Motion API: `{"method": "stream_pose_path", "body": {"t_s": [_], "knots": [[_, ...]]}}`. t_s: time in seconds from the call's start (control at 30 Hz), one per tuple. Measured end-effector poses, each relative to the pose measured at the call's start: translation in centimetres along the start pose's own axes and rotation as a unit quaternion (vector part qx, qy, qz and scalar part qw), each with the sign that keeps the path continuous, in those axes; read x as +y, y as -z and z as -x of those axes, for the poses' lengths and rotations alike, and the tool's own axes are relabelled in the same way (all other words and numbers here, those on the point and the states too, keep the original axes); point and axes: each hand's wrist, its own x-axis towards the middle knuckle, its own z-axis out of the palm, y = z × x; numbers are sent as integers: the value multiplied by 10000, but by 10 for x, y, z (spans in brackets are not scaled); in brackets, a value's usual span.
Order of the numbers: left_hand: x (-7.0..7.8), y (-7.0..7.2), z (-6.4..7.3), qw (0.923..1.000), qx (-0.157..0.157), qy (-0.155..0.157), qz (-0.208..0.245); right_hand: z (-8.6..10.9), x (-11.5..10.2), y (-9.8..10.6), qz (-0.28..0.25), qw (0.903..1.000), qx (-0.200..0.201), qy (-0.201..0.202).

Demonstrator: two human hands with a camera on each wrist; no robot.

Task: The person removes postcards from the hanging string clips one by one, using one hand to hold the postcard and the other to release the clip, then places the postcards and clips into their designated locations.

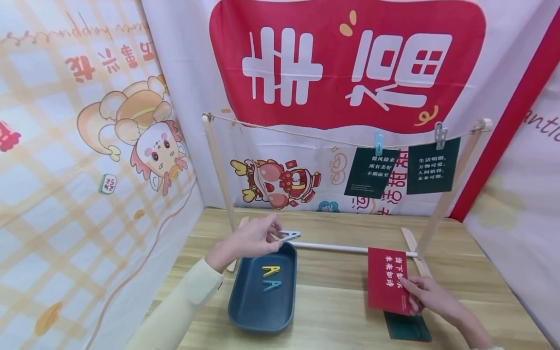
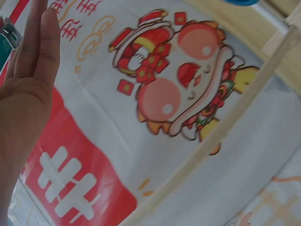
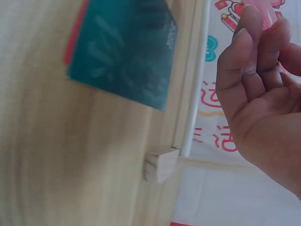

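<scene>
My left hand [image 1: 251, 237] pinches a pale grey clothespin [image 1: 289, 236] between thumb and fingers, over the far end of a dark blue tray [image 1: 262, 316]. A yellow clothespin [image 1: 271, 271] and a blue clothespin [image 1: 272, 286] lie in that tray. At the right, my right hand [image 1: 430, 295] grips a red card [image 1: 380, 279] with white writing by its lower right edge. Below it a dark green card [image 1: 408, 328] lies on the table, partly hidden; the right wrist view shows a red edge beside this green card [image 3: 124, 52].
A string [image 1: 288, 132] spans two wooden posts. Near its right end, a light blue clothespin [image 1: 378, 141] and a grey clothespin [image 1: 440, 136] hold two green cards [image 1: 369, 182]. A white rod [image 1: 332, 248] joins the posts low down. Printed cloth hangs behind.
</scene>
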Motion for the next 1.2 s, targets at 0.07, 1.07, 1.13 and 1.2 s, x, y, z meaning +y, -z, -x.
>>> {"method": "stream_pose_path", "body": {"t_s": [0.07, 1.07, 1.13, 1.2], "knots": [[-8, -6, 3, 9997, -182, 172, 58, 0, 4, -2, -88, 9999, -46, -39], [-63, -95, 45, 9723, -1703, 1149, -1118, 12, 50, 2, 83, 9992, -335, -176], [-65, -97, 44, 9706, -1761, 1225, -1088, 12, 52, 4, 45, 9992, -397, -91], [-66, -99, 43, 9675, -1823, 1329, -1140, 13, 53, 6, 0, 9989, -465, 27]]}}
